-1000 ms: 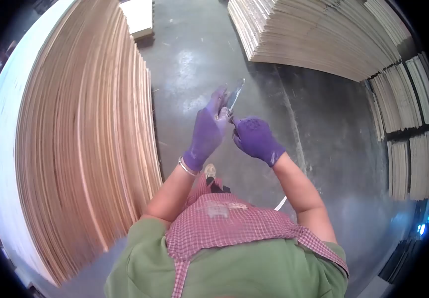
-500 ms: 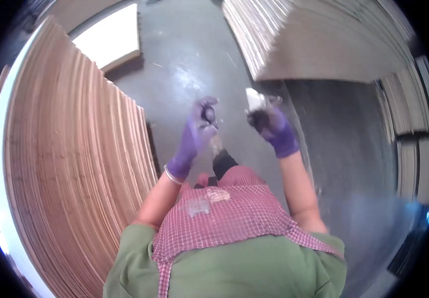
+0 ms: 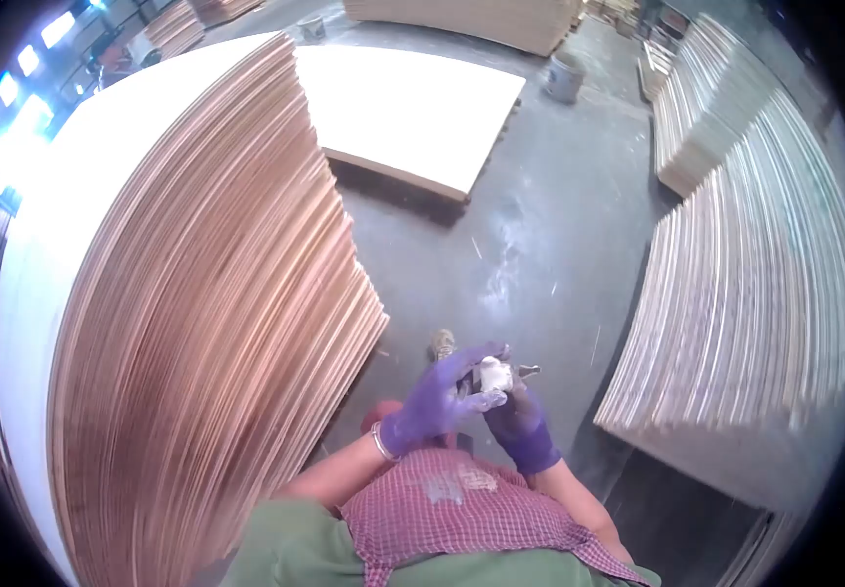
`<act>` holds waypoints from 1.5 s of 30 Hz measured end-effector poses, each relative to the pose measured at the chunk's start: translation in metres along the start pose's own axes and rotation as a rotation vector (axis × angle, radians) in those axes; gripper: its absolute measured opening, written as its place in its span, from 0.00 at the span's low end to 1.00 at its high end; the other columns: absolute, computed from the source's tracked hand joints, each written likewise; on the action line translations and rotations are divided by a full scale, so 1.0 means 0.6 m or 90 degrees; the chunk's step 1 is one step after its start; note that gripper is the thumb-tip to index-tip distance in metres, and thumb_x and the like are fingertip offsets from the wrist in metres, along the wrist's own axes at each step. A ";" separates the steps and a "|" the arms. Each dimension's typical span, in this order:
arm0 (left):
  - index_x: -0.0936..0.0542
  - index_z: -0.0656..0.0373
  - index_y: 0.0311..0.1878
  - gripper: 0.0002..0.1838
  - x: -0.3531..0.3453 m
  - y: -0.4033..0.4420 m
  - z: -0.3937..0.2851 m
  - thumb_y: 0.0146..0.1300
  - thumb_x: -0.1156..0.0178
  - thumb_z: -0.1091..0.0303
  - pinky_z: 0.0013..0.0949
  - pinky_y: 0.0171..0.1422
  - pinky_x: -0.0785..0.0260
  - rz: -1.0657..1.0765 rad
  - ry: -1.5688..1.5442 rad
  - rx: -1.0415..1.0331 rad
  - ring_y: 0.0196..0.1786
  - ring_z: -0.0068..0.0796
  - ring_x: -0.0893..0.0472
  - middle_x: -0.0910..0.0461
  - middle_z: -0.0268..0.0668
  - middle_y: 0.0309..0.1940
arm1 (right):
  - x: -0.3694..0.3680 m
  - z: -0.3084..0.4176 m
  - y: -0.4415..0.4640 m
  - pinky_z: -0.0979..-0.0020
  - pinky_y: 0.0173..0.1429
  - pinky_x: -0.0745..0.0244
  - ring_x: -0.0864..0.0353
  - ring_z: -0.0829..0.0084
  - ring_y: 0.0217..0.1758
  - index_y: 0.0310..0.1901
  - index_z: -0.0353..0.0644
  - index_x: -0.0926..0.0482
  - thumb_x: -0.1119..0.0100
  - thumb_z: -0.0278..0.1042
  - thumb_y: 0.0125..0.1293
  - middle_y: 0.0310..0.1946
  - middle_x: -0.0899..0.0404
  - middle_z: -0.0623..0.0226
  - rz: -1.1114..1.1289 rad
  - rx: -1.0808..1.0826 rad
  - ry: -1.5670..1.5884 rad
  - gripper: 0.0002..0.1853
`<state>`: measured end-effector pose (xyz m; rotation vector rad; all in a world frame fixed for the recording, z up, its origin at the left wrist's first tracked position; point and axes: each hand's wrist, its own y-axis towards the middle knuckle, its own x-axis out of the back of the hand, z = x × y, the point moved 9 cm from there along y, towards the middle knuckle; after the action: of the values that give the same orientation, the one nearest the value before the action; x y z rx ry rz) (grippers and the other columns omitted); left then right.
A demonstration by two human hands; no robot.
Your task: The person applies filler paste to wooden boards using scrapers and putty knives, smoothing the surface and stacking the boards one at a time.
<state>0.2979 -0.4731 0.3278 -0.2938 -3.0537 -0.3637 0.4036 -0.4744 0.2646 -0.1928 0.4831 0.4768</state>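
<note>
Both hands wear purple gloves and meet in front of the checked apron (image 3: 462, 504). My left hand (image 3: 439, 396) has its fingers curled around the left side of a small white object (image 3: 494, 375). My right hand (image 3: 520, 421) is closed beneath and to the right of it, its fingers partly hidden. A thin metallic tip (image 3: 528, 371) sticks out to the right, above my right hand. What the white object is, and how the metal part joins it, cannot be made out.
A tall stack of wood sheets (image 3: 207, 293) rises close on the left. Another tall stack (image 3: 726, 303) stands on the right. Ahead lies a low stack with a bright white top (image 3: 413, 112). Beyond it a bucket (image 3: 564, 78) rests on the grey floor (image 3: 501, 245).
The view has swung up and ahead, bringing the low stack and bucket in. My hands, apart half a second ago, have come together around the white object.
</note>
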 end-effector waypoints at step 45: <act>0.25 0.64 0.52 0.16 0.560 1.065 1.624 0.72 0.52 0.62 0.44 0.54 0.29 -0.595 0.145 0.867 0.49 0.45 0.20 0.22 0.55 0.50 | 0.920 -0.235 1.429 0.59 0.51 0.26 0.17 0.56 0.44 0.40 0.33 0.17 0.47 0.33 0.69 0.36 0.16 0.53 0.134 -0.492 -0.613 0.12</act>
<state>0.0637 0.4291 -0.4480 1.0888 -2.2485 1.4500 0.3633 0.4507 -0.1844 -0.6147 -0.6553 0.8752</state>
